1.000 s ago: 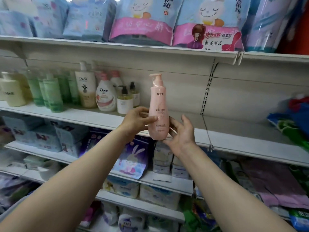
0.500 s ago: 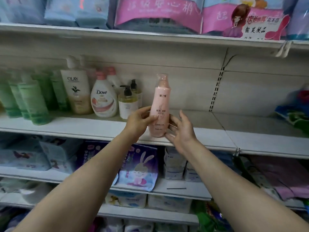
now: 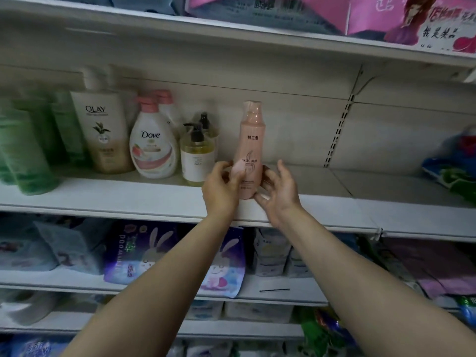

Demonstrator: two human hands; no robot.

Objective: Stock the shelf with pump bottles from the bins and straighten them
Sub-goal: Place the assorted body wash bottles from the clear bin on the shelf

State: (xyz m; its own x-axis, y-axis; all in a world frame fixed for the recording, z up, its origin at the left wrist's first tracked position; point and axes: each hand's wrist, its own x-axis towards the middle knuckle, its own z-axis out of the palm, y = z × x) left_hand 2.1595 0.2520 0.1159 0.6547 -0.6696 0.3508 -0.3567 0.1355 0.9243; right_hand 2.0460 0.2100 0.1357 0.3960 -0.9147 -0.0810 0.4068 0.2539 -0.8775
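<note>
Pink pump bottle (image 3: 251, 150) upright on white shelf (image 3: 128, 199), near front edge, just right of clear bottle with black pump (image 3: 197, 157). Left hand (image 3: 222, 188) grips bottle's lower left side, thumb across label. Right hand (image 3: 279, 191) against lower right side, fingers loosely spread, touching. Bottle between both hands.

Pink bottle (image 3: 251, 150) now down on shelf (image 3: 128, 199).
</note>
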